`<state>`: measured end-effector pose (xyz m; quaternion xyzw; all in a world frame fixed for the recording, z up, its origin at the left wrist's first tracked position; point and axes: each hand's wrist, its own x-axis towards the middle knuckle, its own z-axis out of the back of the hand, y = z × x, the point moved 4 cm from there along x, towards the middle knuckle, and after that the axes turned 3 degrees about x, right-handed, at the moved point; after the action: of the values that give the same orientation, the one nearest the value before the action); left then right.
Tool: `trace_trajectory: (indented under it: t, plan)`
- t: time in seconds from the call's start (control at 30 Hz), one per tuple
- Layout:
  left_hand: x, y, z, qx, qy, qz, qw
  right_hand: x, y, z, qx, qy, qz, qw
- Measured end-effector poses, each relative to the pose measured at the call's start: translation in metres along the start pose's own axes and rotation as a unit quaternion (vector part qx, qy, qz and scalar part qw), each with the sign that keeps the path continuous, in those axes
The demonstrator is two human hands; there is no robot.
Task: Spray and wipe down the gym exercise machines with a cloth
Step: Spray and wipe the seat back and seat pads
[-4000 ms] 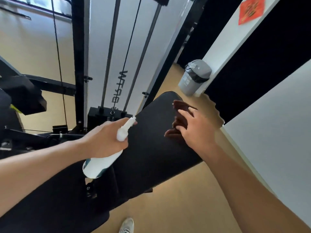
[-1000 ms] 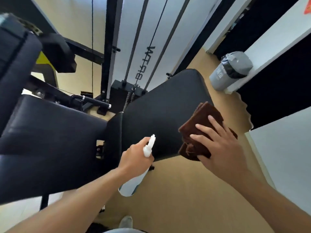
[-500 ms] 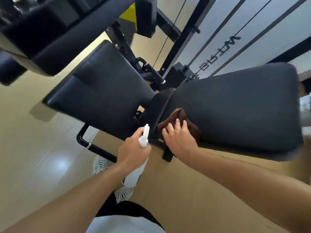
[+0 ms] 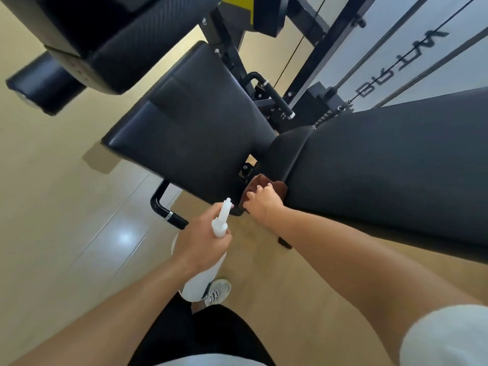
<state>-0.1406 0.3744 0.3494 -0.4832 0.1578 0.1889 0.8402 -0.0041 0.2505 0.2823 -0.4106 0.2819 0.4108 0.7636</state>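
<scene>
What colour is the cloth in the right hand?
Dark brown: the cloth under the right hand shows clearly in the head view.

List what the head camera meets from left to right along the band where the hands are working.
Black floor bar → left hand gripping the white spray bottle → brown cloth under the right hand → long black bench pad.

Right hand (image 4: 264, 204) with brown cloth (image 4: 266, 187) moved down-left into the pad gap. Seat pad (image 4: 195, 133) now centre frame.
</scene>
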Motion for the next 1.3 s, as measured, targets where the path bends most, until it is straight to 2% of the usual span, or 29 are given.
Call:
trace_trajectory:
  t: [0.2, 0.33, 0.43, 0.5, 0.57, 0.6, 0.7, 0.73, 0.77, 0.9, 0.97, 1.07, 1.17, 1.3]
  plan:
    - [0.001, -0.050, -0.013, 0.029, 0.031, -0.034, 0.999, -0.134, -0.042, 0.011, 0.012, 0.029, -0.033, 0.999]
    - [0.004, -0.112, -0.032, 0.036, 0.079, -0.088, 0.992, -0.242, -0.100, 0.014, 0.107, -0.023, -0.135, 0.985]
    - [-0.005, -0.173, -0.047, 0.050, 0.124, -0.154, 0.979, -0.323, -0.136, 0.024, 0.171, -0.073, -0.232, 0.955]
    - [-0.012, -0.213, -0.056, 0.042, 0.140, -0.203, 0.968, -0.366, -0.154, 0.018, 0.252, -0.139, -0.326, 0.901]
    - [-0.017, -0.249, -0.061, 0.022, 0.137, -0.243, 0.960, -0.398, -0.166, 0.005, 0.325, -0.222, -0.405, 0.826]
    - [-0.018, -0.261, -0.062, 0.011, 0.137, -0.247, 0.959, -0.408, -0.170, 0.000, 0.367, -0.270, -0.425, 0.782]
    - [-0.015, -0.288, -0.071, -0.002, 0.163, -0.252, 0.954, -0.418, -0.176, -0.020, 0.550, -0.378, -0.439, 0.601]
    - [-0.013, -0.293, -0.074, 0.002, 0.177, -0.247, 0.953, -0.412, -0.172, -0.023, 0.579, -0.397, -0.437, 0.562]
    - [-0.012, -0.297, -0.075, 0.009, 0.189, -0.246, 0.951, -0.404, -0.166, -0.025, 0.577, -0.401, -0.448, 0.553]
    - [-0.012, -0.300, -0.079, 0.084, 0.219, -0.257, 0.937, -0.384, -0.169, -0.018, 0.476, -0.335, -0.542, 0.606]
    - [-0.011, -0.296, -0.081, 0.109, 0.217, -0.266, 0.933, -0.381, -0.186, -0.015, 0.452, -0.298, -0.553, 0.633]
    - [-0.005, -0.294, -0.081, 0.091, 0.220, -0.264, 0.935, -0.370, -0.211, -0.015, 0.452, -0.220, -0.537, 0.678]
    - [0.000, -0.296, -0.075, 0.071, 0.212, -0.260, 0.939, -0.357, -0.251, -0.015, 0.475, -0.168, -0.528, 0.684]
    - [0.005, -0.287, -0.066, 0.071, 0.196, -0.237, 0.949, -0.332, -0.304, -0.015, 0.486, -0.154, -0.539, 0.671]
